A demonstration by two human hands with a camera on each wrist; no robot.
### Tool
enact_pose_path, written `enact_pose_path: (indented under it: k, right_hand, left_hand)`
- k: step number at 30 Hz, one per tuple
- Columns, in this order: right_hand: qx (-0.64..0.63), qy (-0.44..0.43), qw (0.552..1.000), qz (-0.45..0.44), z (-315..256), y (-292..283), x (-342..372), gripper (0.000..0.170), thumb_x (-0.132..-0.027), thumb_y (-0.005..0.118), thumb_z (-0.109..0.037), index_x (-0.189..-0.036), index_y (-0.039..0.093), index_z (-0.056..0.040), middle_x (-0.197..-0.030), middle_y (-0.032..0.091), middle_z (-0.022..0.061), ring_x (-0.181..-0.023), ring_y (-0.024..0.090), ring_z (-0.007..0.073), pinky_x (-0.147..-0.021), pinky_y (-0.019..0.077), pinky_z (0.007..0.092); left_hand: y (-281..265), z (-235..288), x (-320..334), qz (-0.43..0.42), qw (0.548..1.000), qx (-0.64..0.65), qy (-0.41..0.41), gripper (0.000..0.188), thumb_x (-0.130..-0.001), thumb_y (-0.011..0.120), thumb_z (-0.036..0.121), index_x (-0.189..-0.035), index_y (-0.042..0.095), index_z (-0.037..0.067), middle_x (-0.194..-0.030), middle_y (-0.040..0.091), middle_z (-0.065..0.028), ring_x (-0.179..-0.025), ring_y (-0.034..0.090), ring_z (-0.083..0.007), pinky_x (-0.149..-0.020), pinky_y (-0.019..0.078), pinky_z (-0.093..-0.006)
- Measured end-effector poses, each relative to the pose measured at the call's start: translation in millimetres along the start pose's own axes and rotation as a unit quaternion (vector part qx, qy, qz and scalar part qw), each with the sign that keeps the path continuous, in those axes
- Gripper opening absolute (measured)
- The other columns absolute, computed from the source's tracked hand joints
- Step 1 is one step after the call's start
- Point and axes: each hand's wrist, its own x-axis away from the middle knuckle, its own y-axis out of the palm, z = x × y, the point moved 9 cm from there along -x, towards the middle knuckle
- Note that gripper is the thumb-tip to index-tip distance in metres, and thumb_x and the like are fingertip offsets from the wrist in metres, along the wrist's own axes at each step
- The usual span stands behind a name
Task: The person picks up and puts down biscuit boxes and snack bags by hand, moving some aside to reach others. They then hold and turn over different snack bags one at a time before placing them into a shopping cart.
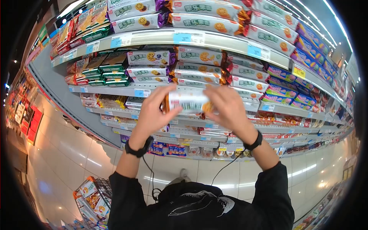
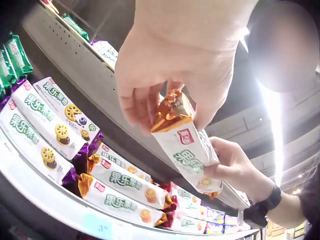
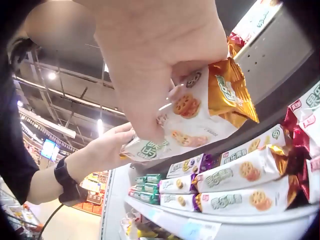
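Observation:
A long white biscuit packet with orange-gold ends (image 1: pixel 188 100) is held level between both hands, in front of the shelves. My left hand (image 1: pixel 156 111) grips its left end, thumb on the near side and fingers over the far side. Around the right end curls my right hand (image 1: pixel 228 107), its thumb lying along the printed face in the right wrist view. Cookie pictures and green lettering show on the packet (image 3: pixel 187 115) there. Its crimped gold end (image 2: pixel 172 112) pokes out beside the left hand's fingers in the left wrist view.
Behind the hands, a shelf holds stacked white biscuit packets with orange ends (image 1: pixel 197 69), purple-ended packets (image 1: pixel 148 57) and green packets (image 1: pixel 115 65). Blue-purple boxes (image 1: pixel 281 91) stand to the right. A shopping cart (image 1: pixel 92 195) with packets sits at lower left on the tiled floor (image 1: pixel 69 153).

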Motion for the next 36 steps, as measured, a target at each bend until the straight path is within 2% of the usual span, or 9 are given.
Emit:
enact_pose_path:
  k: [5,7,12,19,23,27,31,34,36]
  right_hand:
    - [0.049,0.046,0.998,0.008,62,26,-63,0.052,-0.059,0.072,-0.012,-0.108,0.057,-0.0053,-0.102,0.061,0.0124,-0.094,0.058,0.0307,-0.081,0.0452,0.0387]
    - [0.083,0.144,0.985,-0.044,96,46,-67,0.047,-0.06,0.072,-0.016,-0.104,0.06,-0.0051,-0.105,0.061,0.0116,-0.101,0.056,0.0287,-0.089,0.0432,0.039]
    - [0.114,0.08,0.99,-0.023,109,65,-69,0.049,-0.062,0.072,-0.017,-0.108,0.06,-0.0055,-0.107,0.062,0.0137,-0.1,0.057,0.0325,-0.089,0.0433,0.0424]
    - [0.084,0.087,0.993,0.003,110,65,-75,0.052,-0.063,0.076,-0.017,-0.111,0.059,-0.0058,-0.101,0.062,0.0152,-0.096,0.057,0.034,-0.086,0.0436,0.0423]
    - [0.108,0.066,0.992,-0.006,104,73,-72,0.055,-0.065,0.075,-0.019,-0.116,0.058,-0.0071,-0.109,0.059,0.0153,-0.102,0.055,0.0337,-0.091,0.0409,0.042]
    - [0.12,0.071,0.99,-0.009,100,66,-76,0.052,-0.068,0.073,-0.022,-0.115,0.058,-0.0066,-0.116,0.055,0.0166,-0.106,0.053,0.0347,-0.092,0.0401,0.0422]
    - [0.098,0.081,0.991,-0.038,100,66,-74,0.048,-0.07,0.071,-0.02,-0.115,0.058,-0.0067,-0.116,0.055,0.0162,-0.105,0.053,0.0349,-0.091,0.041,0.0427]
    - [0.089,0.099,0.99,-0.049,111,67,-69,0.045,-0.073,0.069,-0.016,-0.115,0.058,-0.0065,-0.114,0.057,0.0162,-0.103,0.054,0.0349,-0.09,0.0417,0.0428]
    - [0.082,0.095,0.991,-0.053,113,65,-69,0.043,-0.074,0.067,-0.012,-0.115,0.058,-0.006,-0.112,0.059,0.0163,-0.103,0.054,0.0348,-0.091,0.0413,0.0423]
  left_hand:
    - [-2,-50,-65,0.088,0.988,-0.12,0.038,0.055,-0.074,0.069,0.014,-0.125,0.05,0.004,-0.116,0.053,-0.0172,-0.104,0.053,-0.0325,-0.089,0.0419,-0.0387]
    - [3,-73,-76,0.09,0.982,-0.162,0.023,0.054,-0.074,0.069,0.017,-0.124,0.051,0.006,-0.116,0.053,-0.017,-0.106,0.052,-0.0334,-0.092,0.0398,-0.0419]
    - [17,-86,-93,0.098,0.958,-0.238,0.128,0.05,-0.071,0.068,0.017,-0.119,0.057,0.008,-0.115,0.053,-0.0159,-0.107,0.05,-0.0338,-0.097,0.0361,-0.0475]
    - [6,-83,-108,0.14,0.948,-0.257,0.123,0.04,-0.072,0.066,0.019,-0.11,0.062,0.01,-0.109,0.058,-0.0136,-0.104,0.053,-0.0345,-0.095,0.0374,-0.0473]
    - [-1,-123,-123,0.082,0.96,-0.248,0.103,0.024,-0.076,0.06,0.019,-0.098,0.063,0.008,-0.094,0.062,-0.0139,-0.092,0.057,-0.035,-0.087,0.0416,-0.0456]
    - [4,-146,-131,-0.014,0.947,-0.311,0.073,0.025,-0.076,0.059,0.018,-0.097,0.062,0.006,-0.092,0.063,-0.0144,-0.091,0.057,-0.0355,-0.087,0.0415,-0.0453]
    - [-3,-144,-123,-0.017,0.956,-0.289,0.037,0.027,-0.073,0.06,0.016,-0.098,0.06,0.005,-0.096,0.062,-0.0146,-0.094,0.055,-0.0352,-0.089,0.0405,-0.0457]
    - [-14,-120,-111,0.036,0.95,-0.295,0.099,0.034,-0.072,0.06,0.012,-0.105,0.057,0.005,-0.104,0.057,-0.0178,-0.099,0.051,-0.0397,-0.089,0.0405,-0.0469]
    - [-16,-124,-107,0.035,0.949,-0.302,0.087,0.036,-0.064,0.06,0.009,-0.1,0.057,0.006,-0.1,0.058,-0.0133,-0.099,0.052,-0.0332,-0.094,0.0391,-0.0464]
